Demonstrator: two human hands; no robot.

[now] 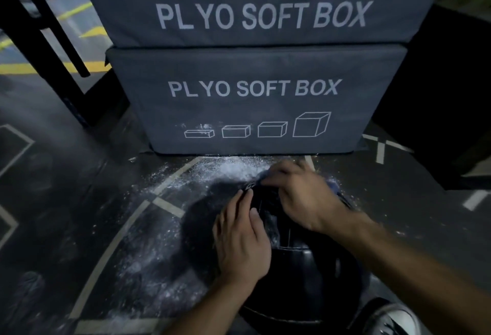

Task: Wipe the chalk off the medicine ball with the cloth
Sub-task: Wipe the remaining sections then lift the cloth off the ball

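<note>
Dusting the dark floor (pixel 79 201), chalk (pixel 236 168) lies scattered.

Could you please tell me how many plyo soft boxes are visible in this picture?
2. The lower plyo soft box sits on the floor just beyond the medicine ball; the upper plyo soft box is stacked on it. The upper edge of the frame may hide others.

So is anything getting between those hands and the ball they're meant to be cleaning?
Nothing visible does. The left hand rests straight on the black medicine ball. The right hand presses a dark cloth onto the ball's far side; only that cloth lies between them. Spilled chalk dusts the floor beyond.
</note>
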